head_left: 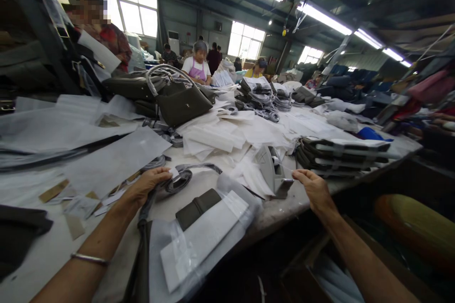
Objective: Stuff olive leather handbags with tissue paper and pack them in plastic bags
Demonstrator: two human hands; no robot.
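Observation:
My left hand (161, 177) pinches a small white piece at the edge of a coiled, wrapped dark strap (179, 181). At the grey tape dispenser (272, 168), my right hand (302, 177) has its fingers pressed together on what looks like a thin clear strip running from the roll. Between my hands and nearer to me lies a clear plastic bag (227, 241) with a white sheet (202, 241) on it. A folded dark olive piece (198, 208) rests against the sheet's upper side.
An olive handbag (185, 104) stands at the back left. White papers (216, 135) cover the middle of the table. Wrapped olive pieces (341, 156) are stacked at the right. A person (197, 68) in a purple apron is across the table; another person (103, 33) stands at the left.

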